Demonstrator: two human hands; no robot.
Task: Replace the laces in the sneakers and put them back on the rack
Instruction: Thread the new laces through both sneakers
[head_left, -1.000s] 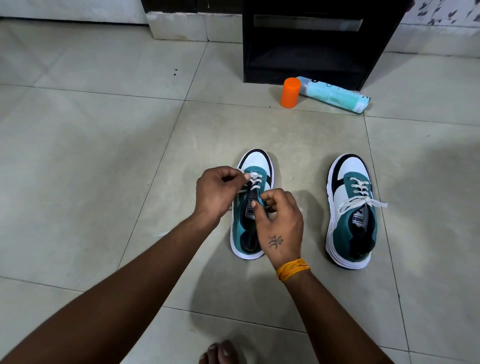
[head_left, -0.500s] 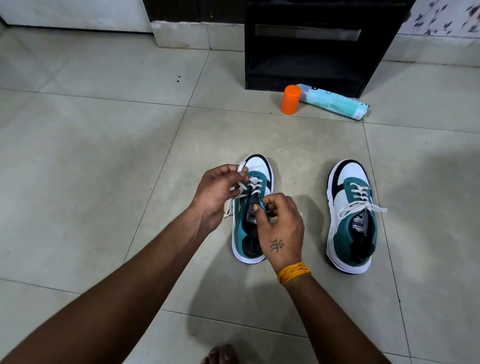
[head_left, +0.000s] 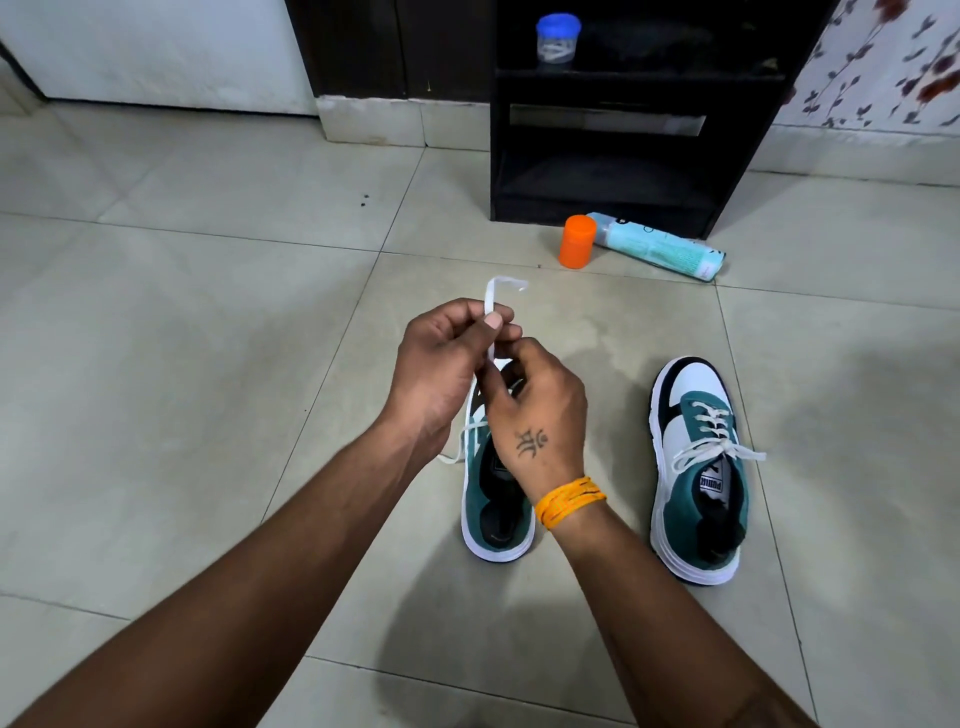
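While the white lace (head_left: 496, 332) rises from the left sneaker (head_left: 493, 499), both hands pinch it.

The left hand (head_left: 441, 364) and right hand (head_left: 535, 410) each close their grip on it above the shoe; the laced right sneaker (head_left: 698, 478) sits apart on the floor (head_left: 182, 312), before the black rack (head_left: 623, 130).

Pale glossy tiled floor (head_left: 208, 322), dark wooden door frame (head_left: 353, 47), white wall (head_left: 156, 47), floral-patterned wall (head_left: 883, 67) at right, soft indoor light
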